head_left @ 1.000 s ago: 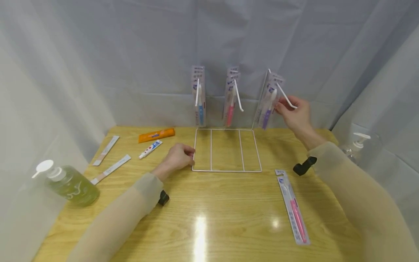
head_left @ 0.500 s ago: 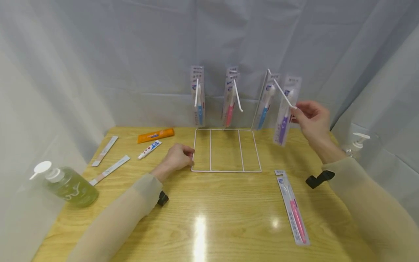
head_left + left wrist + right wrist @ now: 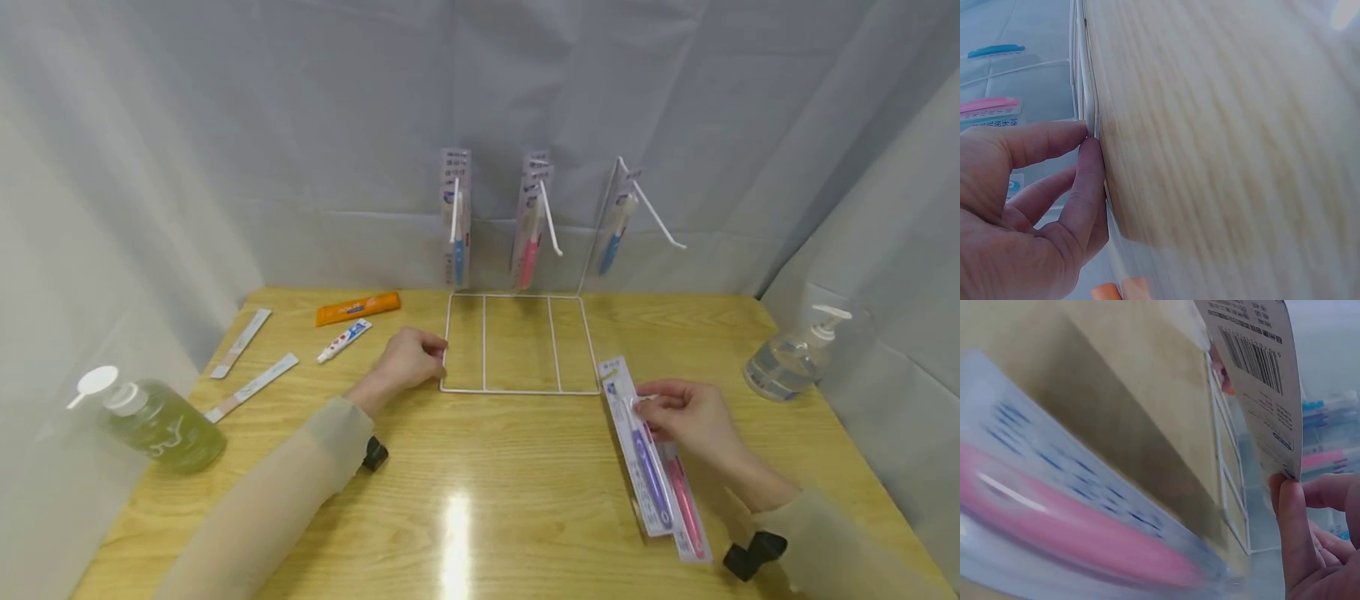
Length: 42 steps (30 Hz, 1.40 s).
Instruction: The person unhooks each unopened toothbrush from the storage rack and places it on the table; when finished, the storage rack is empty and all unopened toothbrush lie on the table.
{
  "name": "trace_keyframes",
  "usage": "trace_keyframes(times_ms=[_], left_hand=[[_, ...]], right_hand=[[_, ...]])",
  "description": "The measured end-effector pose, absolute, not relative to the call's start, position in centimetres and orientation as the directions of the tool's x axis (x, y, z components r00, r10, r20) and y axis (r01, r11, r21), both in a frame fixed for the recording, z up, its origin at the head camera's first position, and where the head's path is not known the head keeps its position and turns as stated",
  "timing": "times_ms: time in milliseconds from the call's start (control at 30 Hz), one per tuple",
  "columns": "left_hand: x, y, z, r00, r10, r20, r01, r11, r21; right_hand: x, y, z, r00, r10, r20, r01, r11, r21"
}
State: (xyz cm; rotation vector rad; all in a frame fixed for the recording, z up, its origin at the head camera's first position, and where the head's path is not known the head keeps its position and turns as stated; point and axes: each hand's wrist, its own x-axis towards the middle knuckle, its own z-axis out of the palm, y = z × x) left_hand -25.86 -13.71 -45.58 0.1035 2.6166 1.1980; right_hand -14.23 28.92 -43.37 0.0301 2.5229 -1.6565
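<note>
Glossy flat purple-toothbrush pack [image 3: 643, 454] in right hand [image 3: 690, 417]

Left hand [image 3: 408, 358]: forearm extended forward, sleeve to wrist, fingers curled, thumb and forefinger pinched together. Right hand [image 3: 690, 417]: drawn near the body, low, fingertips pinching, knuckles up.

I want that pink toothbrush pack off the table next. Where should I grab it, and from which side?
Probably the near end of the pink pack, pinched from its right edge. It lies flat, and the purple pack held by the right hand overlaps its left side and far end.
</note>
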Motion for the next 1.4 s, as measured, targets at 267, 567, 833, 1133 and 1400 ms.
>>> trace_keyframes(times_ms=[267, 567, 833, 1133, 1400], left_hand=[[-25.9, -13.8, -45.5, -0.964, 0.178, -0.199, -0.034, 0.659, 0.751], [-25.7, -13.7, -45.5, -0.962, 0.169, -0.216, -0.053, 0.659, 0.75], [-25.8, -13.7, -45.4, -0.96, 0.168, -0.225, -0.06, 0.661, 0.748], [-25.8, -13.6, -45.4, -0.96, 0.179, -0.214, -0.044, 0.661, 0.749], [-25.7, -13.6, -45.2, -0.958, 0.166, -0.235, -0.068, 0.662, 0.747]], right_hand=[[-11.2, 28.0, -45.5, -0.964, -0.074, -0.254, 0.208, 0.385, -0.899], [-11.0, 26.8, -45.8, -0.975, -0.109, -0.194, 0.104, 0.549, -0.829], [-11.4, 26.3, -45.3, -0.981, -0.179, -0.079, -0.081, 0.739, -0.668], [-12.4, 26.0, -43.9, -0.969, -0.244, 0.042, -0.231, 0.831, -0.506], [-18.0, 26.7, -40.1, -0.93, -0.16, 0.332, -0.346, 0.69, -0.636]])
